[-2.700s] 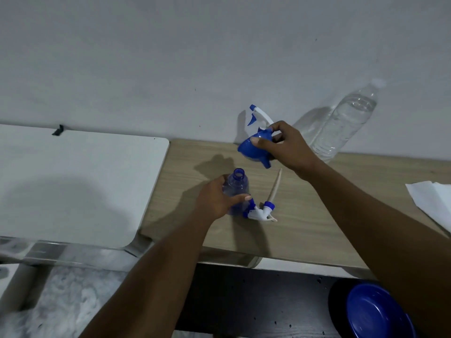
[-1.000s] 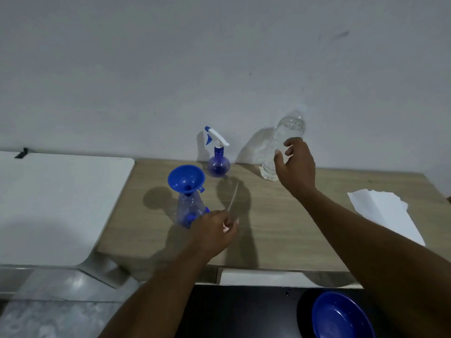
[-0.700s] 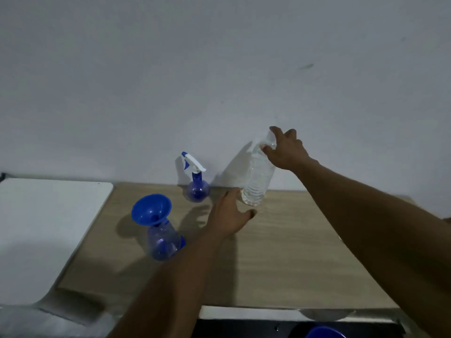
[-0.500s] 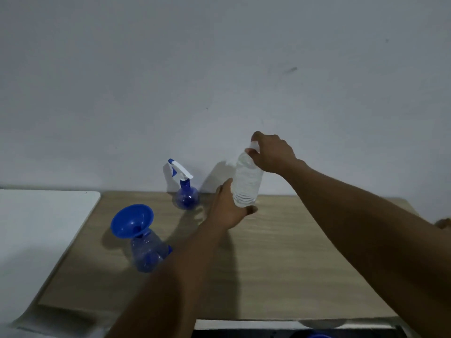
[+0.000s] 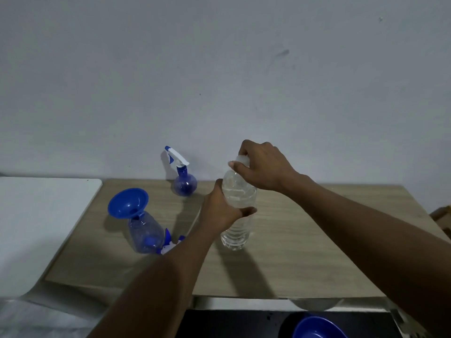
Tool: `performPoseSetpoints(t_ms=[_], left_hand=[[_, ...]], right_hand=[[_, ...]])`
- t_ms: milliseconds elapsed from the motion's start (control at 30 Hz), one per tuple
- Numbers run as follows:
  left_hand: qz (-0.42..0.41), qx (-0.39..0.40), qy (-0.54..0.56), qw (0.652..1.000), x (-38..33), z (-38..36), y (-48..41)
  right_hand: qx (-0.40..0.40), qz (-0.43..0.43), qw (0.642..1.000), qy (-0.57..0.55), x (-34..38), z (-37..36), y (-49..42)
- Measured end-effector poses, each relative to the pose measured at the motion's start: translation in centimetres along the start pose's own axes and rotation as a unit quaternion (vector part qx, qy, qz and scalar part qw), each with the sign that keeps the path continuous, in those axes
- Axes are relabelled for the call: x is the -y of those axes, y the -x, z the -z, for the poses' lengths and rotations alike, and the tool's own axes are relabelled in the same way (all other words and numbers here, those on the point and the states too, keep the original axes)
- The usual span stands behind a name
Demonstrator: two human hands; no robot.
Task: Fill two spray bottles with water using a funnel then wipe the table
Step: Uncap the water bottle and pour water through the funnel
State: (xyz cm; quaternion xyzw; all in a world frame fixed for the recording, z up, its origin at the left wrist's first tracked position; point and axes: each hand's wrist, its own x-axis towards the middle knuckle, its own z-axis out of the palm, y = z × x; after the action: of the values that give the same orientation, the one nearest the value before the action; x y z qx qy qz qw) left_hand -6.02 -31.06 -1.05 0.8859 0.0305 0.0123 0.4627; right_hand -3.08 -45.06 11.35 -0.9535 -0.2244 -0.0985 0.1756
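A clear water bottle (image 5: 236, 230) stands on the wooden table (image 5: 292, 240) near its middle. My left hand (image 5: 219, 211) grips the bottle's body. My right hand (image 5: 263, 167) is curled over its white cap. To the left stands an open blue spray bottle (image 5: 144, 235) with a blue funnel (image 5: 128, 203) in its neck. Its white and blue spray head (image 5: 168, 247) lies beside it, partly hidden by my left forearm. A second blue spray bottle (image 5: 184, 181) with its trigger head on stands at the back by the wall.
A white table (image 5: 36, 215) adjoins the wooden one on the left. A blue bowl (image 5: 317, 328) sits below the front edge at the lower right. The wall rises right behind the table.
My right hand pulled the water bottle from the wall toward the table's middle. My left hand left the spray head and took hold of the bottle's body. The funnel now sits in the open spray bottle.
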Motion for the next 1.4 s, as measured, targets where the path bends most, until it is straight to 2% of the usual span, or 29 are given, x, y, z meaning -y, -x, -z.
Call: performPoseSetpoints(t_ms=[267, 467, 667, 833, 900, 967, 1067, 1200, 1300, 1400], left_hand=[[-0.020, 0.005, -0.017, 1.000, 1.6, 1.8, 2.6], [-0.026, 0.024, 0.010, 0.999, 2.0, 2.3, 3.1], [-0.038, 0.042, -0.003, 0.998, 1.7, 2.1, 3.1], [-0.040, 0.054, -0.004, 0.998, 1.9, 2.2, 3.1], [-0.045, 0.058, 0.001, 0.997, 1.8, 2.3, 3.2], [-0.035, 0.060, 0.010, 0.998, 1.7, 2.3, 3.2], [-0.032, 0.061, 0.002, 0.998, 1.8, 2.1, 3.0], [-0.030, 0.051, 0.006, 0.998, 2.1, 2.2, 2.9], [-0.037, 0.057, 0.020, 0.997, 2.0, 2.1, 3.1], [-0.023, 0.042, 0.031, 0.998, 2.1, 2.0, 3.3]], right_hand=[[0.066, 0.030, 0.997, 0.021, 3.0, 1.6, 1.9], [0.194, 0.116, 0.974, -0.009, 3.1, 3.1, 1.5], [0.173, 0.074, 0.976, 0.109, 4.0, 3.9, 1.4], [0.219, 0.122, 0.966, 0.058, 3.7, 4.4, 1.4], [0.229, 0.117, 0.965, 0.049, 3.8, 4.8, 1.5], [0.208, 0.098, 0.971, 0.056, 3.7, 4.6, 1.4], [0.178, 0.121, 0.974, 0.069, 3.4, 4.4, 1.2], [0.131, 0.128, 0.983, -0.026, 3.0, 5.9, 1.2], [0.041, 0.054, 0.993, -0.094, 0.9, 5.8, 1.3], [0.014, -0.064, 0.993, -0.102, -2.7, 1.9, 2.8]])
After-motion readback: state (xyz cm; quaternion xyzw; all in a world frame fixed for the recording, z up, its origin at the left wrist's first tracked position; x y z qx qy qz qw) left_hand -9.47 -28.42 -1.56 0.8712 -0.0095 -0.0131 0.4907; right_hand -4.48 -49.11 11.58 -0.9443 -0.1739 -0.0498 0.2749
